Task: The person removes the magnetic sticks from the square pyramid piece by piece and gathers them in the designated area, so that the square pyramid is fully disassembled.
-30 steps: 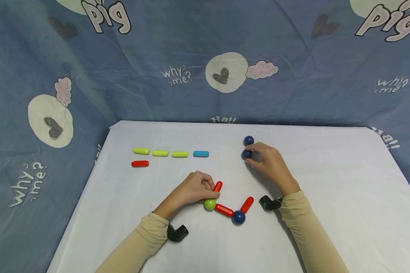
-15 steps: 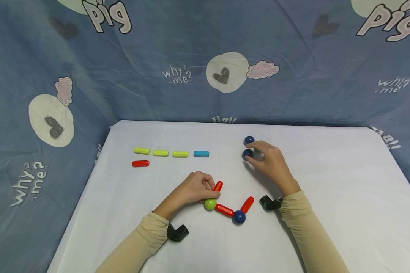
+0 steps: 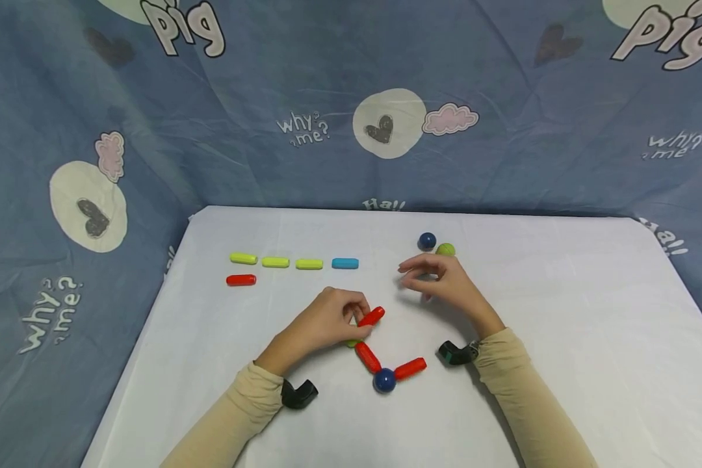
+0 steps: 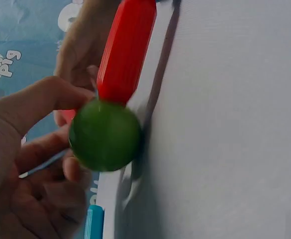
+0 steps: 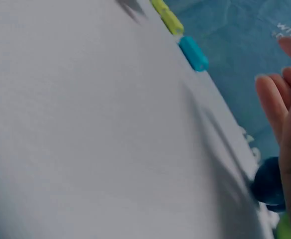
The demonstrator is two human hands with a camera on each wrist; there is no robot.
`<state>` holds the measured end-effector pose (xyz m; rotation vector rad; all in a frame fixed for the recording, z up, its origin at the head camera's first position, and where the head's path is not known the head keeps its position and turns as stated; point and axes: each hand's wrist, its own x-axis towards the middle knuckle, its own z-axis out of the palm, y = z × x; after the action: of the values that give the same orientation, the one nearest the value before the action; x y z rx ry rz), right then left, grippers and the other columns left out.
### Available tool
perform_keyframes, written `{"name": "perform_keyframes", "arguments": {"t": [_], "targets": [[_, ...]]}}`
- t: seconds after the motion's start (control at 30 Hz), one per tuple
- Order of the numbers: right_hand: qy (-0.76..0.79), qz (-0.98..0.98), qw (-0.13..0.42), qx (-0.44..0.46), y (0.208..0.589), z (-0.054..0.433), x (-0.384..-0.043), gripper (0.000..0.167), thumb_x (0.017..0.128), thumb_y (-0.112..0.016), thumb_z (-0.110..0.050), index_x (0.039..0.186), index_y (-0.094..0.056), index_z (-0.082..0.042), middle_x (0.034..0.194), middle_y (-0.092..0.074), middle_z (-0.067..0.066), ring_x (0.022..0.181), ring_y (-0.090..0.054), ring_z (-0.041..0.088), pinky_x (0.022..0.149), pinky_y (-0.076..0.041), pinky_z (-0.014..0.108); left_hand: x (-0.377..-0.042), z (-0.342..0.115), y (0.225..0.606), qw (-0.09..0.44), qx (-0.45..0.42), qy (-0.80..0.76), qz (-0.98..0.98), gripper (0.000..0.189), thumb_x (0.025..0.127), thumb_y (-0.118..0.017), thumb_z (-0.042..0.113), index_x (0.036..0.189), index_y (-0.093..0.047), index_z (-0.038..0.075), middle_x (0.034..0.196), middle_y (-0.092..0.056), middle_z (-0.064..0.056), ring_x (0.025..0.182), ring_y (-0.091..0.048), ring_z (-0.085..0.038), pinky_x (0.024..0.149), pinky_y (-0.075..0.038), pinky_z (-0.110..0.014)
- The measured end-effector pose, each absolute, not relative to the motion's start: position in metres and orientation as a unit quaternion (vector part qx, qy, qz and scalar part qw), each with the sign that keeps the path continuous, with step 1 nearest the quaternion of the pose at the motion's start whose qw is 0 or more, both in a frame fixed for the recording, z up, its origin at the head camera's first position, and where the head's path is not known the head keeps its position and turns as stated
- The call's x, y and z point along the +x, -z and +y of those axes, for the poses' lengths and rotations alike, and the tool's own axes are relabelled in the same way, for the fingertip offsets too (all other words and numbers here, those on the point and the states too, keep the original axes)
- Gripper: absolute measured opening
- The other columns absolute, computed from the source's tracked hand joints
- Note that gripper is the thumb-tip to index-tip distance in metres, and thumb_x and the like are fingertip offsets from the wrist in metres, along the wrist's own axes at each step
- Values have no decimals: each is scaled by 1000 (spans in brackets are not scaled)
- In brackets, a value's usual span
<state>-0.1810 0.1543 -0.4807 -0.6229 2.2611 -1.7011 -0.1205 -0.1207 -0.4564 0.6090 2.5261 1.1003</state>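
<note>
My left hand point(image 3: 327, 318) pinches a red stick point(image 3: 372, 316) beside a green ball point(image 4: 105, 135), which the fingers mostly cover in the head view. From that ball a second red stick point(image 3: 368, 357) runs to a dark blue ball point(image 3: 384, 381), and a third red stick point(image 3: 411, 368) points out to the right, forming a zigzag chain. My right hand point(image 3: 444, 283) hovers over the table with bent, parted fingers and nothing visible between them. Just behind it lie a dark blue ball point(image 3: 427, 241) and a light green ball point(image 3: 446, 249).
Three yellow-green sticks point(image 3: 275, 262) and a blue stick point(image 3: 345, 263) lie in a row at the back left, with a loose red stick point(image 3: 241, 280) in front. A patterned blue cloth point(image 3: 240, 162) hangs behind the white table point(image 3: 591, 364).
The chain has swung, its blue ball shifting left and nearer the front. My right hand has moved left and forward, away from the front blue ball, which is now hidden in the head view.
</note>
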Motion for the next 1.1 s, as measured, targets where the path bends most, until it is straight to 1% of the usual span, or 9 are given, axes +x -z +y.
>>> {"name": "perform_keyframes", "arguments": {"t": [0.07, 0.2, 0.3, 0.4, 0.57, 0.7, 0.9, 0.97, 1.1], "targets": [[589, 764, 162, -211, 485, 152, -180, 31, 92, -77, -10, 122, -72, -6, 109, -77, 19, 85, -71, 8, 56, -57, 31, -121, -122, 454, 123, 231, -392, 882, 14, 83, -84, 17, 91, -73, 16, 72, -64, 6, 61, -51, -8, 56, -41, -19], [600, 743, 213, -206, 491, 147, -177, 35, 93, -77, -12, 126, -70, -6, 114, -76, 20, 90, -72, 8, 60, -57, 30, -122, -124, 452, 72, 248, -424, 868, 18, 82, -83, 9, 95, -72, 14, 84, -68, 3, 74, -64, -11, 62, -53, -17], [608, 731, 225, -211, 493, 144, -176, 37, 92, -77, -11, 128, -69, -4, 117, -74, 22, 95, -73, 9, 61, -58, 31, -123, -125, 453, 71, 240, -451, 857, 20, 83, -81, 4, 97, -71, 11, 96, -71, 0, 86, -70, -13, 68, -59, -18], [603, 730, 225, -231, 492, 141, -174, 38, 90, -79, -8, 127, -70, -5, 117, -75, 20, 99, -73, 10, 61, -58, 30, -123, -126, 455, 78, 223, -454, 859, 23, 83, -82, 3, 101, -70, 10, 101, -73, -3, 91, -71, -14, 72, -60, -19], [552, 755, 215, -280, 493, 129, -170, 36, 86, -84, -12, 120, -74, -12, 115, -78, 8, 102, -71, 14, 62, -54, 24, -123, -128, 457, 62, 195, -425, 882, 22, 83, -86, 12, 99, -72, 14, 96, -75, 0, 85, -68, -10, 74, -59, -19], [519, 777, 201, -295, 494, 121, -165, 34, 85, -86, -17, 118, -76, -18, 116, -77, 0, 101, -65, 18, 64, -51, 23, -123, -129, 458, 49, 178, -409, 894, 20, 81, -89, 17, 94, -74, 16, 90, -74, 3, 76, -63, -8, 68, -55, -20], [510, 787, 192, -291, 495, 119, -161, 32, 85, -86, -18, 116, -77, -19, 116, -77, -1, 95, -61, 18, 63, -50, 23, -123, -129, 459, 63, 165, -383, 907, 18, 81, -89, 20, 91, -75, 17, 82, -70, 5, 71, -56, -10, 63, -47, -22], [507, 787, 195, -292, 495, 119, -161, 32, 86, -86, -20, 117, -77, -20, 117, -77, -2, 93, -61, 16, 62, -48, 23, -123, -128, 459, 70, 164, -374, 910, 17, 82, -89, 20, 91, -76, 17, 81, -69, 5, 72, -55, -10, 64, -46, -22], [505, 786, 201, -294, 494, 119, -162, 32, 86, -85, -21, 117, -77, -20, 117, -77, -2, 81, -59, 14, 60, -48, 23, -123, -127, 459, 80, 160, -352, 919, 16, 82, -89, 22, 92, -77, 17, 80, -68, 6, 75, -54, -11, 67, -45, -25]]}}
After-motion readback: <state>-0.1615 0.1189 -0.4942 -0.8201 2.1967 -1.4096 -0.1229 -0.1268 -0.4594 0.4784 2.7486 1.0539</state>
